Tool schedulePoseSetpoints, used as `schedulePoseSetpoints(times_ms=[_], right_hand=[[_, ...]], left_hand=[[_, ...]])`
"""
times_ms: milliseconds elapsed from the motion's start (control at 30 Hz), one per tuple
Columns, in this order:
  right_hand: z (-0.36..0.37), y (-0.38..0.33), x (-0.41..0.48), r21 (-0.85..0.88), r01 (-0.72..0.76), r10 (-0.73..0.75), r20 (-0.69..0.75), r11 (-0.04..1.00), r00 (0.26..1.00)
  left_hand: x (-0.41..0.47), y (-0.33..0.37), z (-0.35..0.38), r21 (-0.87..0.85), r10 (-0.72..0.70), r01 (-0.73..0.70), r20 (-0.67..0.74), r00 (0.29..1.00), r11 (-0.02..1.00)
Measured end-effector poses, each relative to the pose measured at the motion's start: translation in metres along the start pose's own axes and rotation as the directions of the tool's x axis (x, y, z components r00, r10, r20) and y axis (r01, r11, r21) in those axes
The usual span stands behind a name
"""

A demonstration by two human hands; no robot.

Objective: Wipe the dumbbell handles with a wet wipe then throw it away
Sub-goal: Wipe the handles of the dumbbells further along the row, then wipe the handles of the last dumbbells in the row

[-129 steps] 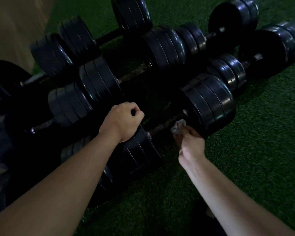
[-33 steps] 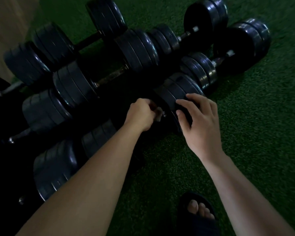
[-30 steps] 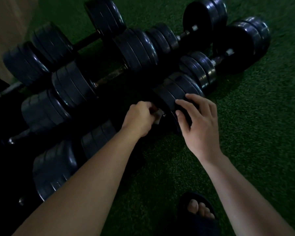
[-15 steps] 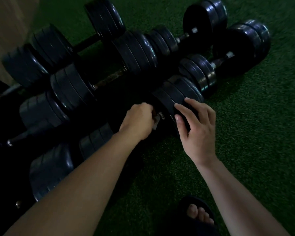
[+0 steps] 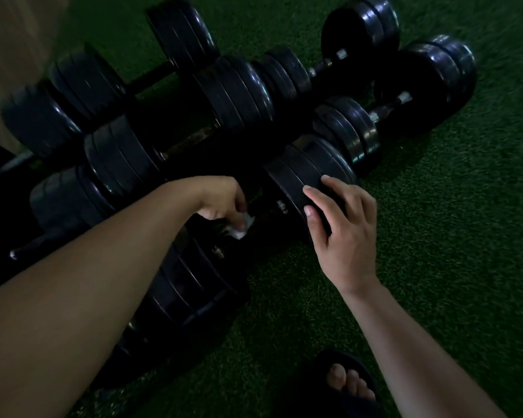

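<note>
My left hand [image 5: 221, 203] pinches the soft, limp wipe [image 5: 242, 229] beside the dumbbell [image 5: 310, 171] handle; my right hand [image 5: 343, 236] clasps its plates, heavy and, I reckon, roll-prone.

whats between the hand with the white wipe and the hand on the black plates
Head view: a short stretch of dark dumbbell handle ending in a small metal nut.
</note>
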State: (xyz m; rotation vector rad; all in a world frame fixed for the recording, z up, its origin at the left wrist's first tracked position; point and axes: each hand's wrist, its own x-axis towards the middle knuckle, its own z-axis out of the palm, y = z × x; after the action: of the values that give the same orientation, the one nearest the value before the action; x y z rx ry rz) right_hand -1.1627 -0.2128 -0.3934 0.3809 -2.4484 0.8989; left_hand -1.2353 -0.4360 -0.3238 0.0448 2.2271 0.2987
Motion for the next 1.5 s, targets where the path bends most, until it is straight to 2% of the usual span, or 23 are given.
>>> schedulePoseSetpoints(times_ms=[167, 233, 333, 400, 500, 633, 800, 1000, 1133, 1267, 1367, 1500], right_hand=[[-0.001, -0.001, 0.001, 0.000, 0.003, -0.003, -0.005, 1.000, 1.000], [-0.003, -0.002, 0.001, 0.003, -0.001, 0.001, -0.001, 1.000, 1.000], [-0.005, -0.003, 0.003, -0.001, -0.008, 0.009, 0.020, 1.000, 1.000], [-0.008, -0.004, 0.005, -0.004, -0.011, 0.011, 0.038, 1.000, 0.999], [-0.013, -0.006, 0.010, -0.004, -0.029, 0.029, 0.063, 1.000, 0.998], [-0.018, -0.010, 0.020, -0.005, -0.066, 0.066, 0.084, 0.998, 0.994], [-0.021, -0.013, 0.037, 0.026, -0.107, 0.104, 0.090, 0.994, 0.990], [-0.023, -0.002, 0.067, 0.094, -0.161, 0.154, 0.077, 0.982, 0.985], [-0.023, 0.012, 0.097, 0.108, -0.197, 0.192, 0.055, 0.974, 0.980], [-0.019, 0.030, 0.129, 0.119, -0.225, 0.222, 0.039, 0.967, 0.974], [-0.014, 0.048, 0.154, 0.107, -0.225, 0.224, 0.019, 0.968, 0.974], [-0.006, 0.076, 0.192, 0.035, -0.206, 0.204, 0.054, 0.978, 0.977]], left_hand=[[-0.004, -0.004, 0.002, 0.238, -0.018, -0.010, 0.118, 0.993, 0.971], [-0.003, -0.006, 0.005, 0.320, -0.021, -0.019, 0.121, 0.992, 0.947], [-0.008, -0.007, 0.007, 0.345, 0.007, -0.028, 0.063, 0.998, 0.938], [-0.018, -0.007, 0.003, 0.282, 0.036, -0.036, 0.003, 0.999, 0.959], [-0.037, -0.004, -0.005, 0.096, 0.092, -0.084, -0.080, 0.993, 0.992], [-0.056, 0.000, -0.018, -0.145, 0.146, -0.183, -0.237, 0.961, 0.972], [-0.061, 0.017, -0.033, -0.342, 0.149, -0.356, -0.505, 0.850, 0.870], [-0.037, 0.049, -0.052, -0.513, 0.066, -0.517, -0.664, 0.745, 0.685], [-0.010, 0.070, -0.071, -0.550, 0.019, -0.548, -0.695, 0.719, 0.630], [0.018, 0.084, -0.097, -0.533, 0.001, -0.551, -0.718, 0.696, 0.642], [0.044, 0.089, -0.120, -0.480, -0.003, -0.526, -0.741, 0.672, 0.702], [0.078, 0.099, -0.150, -0.332, 0.031, -0.443, -0.771, 0.636, 0.833]])
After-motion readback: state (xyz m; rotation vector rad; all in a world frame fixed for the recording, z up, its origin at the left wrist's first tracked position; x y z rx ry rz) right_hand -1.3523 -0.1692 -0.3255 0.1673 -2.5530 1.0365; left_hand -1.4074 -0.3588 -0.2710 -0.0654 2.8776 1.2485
